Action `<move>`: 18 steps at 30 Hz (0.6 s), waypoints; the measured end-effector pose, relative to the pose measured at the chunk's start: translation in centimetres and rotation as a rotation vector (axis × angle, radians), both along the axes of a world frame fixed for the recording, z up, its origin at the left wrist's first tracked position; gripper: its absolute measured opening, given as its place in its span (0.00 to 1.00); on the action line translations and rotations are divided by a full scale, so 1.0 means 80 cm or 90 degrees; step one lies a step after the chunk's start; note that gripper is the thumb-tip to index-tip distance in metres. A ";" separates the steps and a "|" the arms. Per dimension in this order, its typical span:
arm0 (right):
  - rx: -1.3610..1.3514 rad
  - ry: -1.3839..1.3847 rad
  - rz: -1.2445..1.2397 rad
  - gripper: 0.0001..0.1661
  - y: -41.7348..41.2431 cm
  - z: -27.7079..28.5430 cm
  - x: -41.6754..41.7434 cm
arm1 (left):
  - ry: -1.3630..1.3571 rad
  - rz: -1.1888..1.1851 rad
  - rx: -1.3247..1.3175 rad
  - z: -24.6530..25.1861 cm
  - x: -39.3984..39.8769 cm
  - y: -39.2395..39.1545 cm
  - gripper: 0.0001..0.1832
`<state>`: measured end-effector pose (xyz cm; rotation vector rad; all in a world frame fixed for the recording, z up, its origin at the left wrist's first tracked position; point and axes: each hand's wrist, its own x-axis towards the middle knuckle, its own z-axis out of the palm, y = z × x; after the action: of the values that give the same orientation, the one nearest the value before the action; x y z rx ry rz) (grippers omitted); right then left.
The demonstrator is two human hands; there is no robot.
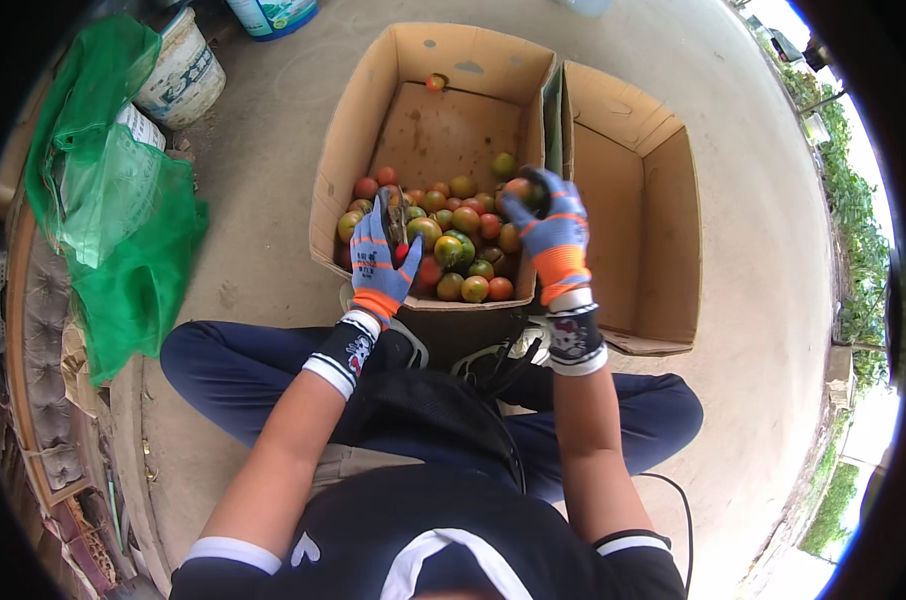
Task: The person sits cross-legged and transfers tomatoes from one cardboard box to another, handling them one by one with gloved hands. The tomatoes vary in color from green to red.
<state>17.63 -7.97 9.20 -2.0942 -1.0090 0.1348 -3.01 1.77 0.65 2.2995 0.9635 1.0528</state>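
Observation:
Before me, a cardboard box [348, 150] holds many red, green and mottled tomatoes [466, 220], mostly at its near end. My left hand [378, 262], in a blue and orange work glove, is over the box's near left part, with a small tool with red on its handle [401, 251] at its palm and fingers; whether it is gripped is unclear. My right hand [554, 229], gloved alike and slightly blurred, holds a reddish tomato [518, 189] above the box's right side. One small tomato [435, 82] lies by the far wall.
A second cardboard box [607, 240] stands against the first one's right side. Green mesh netting [134, 277] and a dirty white bucket [183, 75] are at the left. A blue and white bucket [273, 15] stands farther off. A black cable [685, 510] runs beside my right arm.

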 end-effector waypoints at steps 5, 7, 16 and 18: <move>-0.221 -0.059 -0.241 0.29 -0.057 -0.041 0.111 | -0.001 -0.024 -0.028 -0.005 0.001 0.005 0.44; -0.428 -0.016 -0.195 0.31 -0.081 -0.087 0.130 | 0.005 -0.023 -0.023 -0.004 0.002 0.007 0.43; -0.592 0.147 0.004 0.32 -0.090 -0.163 0.128 | 0.036 -0.008 -0.013 -0.002 0.001 0.006 0.42; -0.568 0.129 -0.038 0.31 -0.088 -0.167 0.128 | 0.041 -0.004 -0.010 -0.003 0.001 0.006 0.42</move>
<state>27.90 -15.04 -4.19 -2.8127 -0.8320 0.8835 -2.95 2.23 0.44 2.3349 0.9854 0.9707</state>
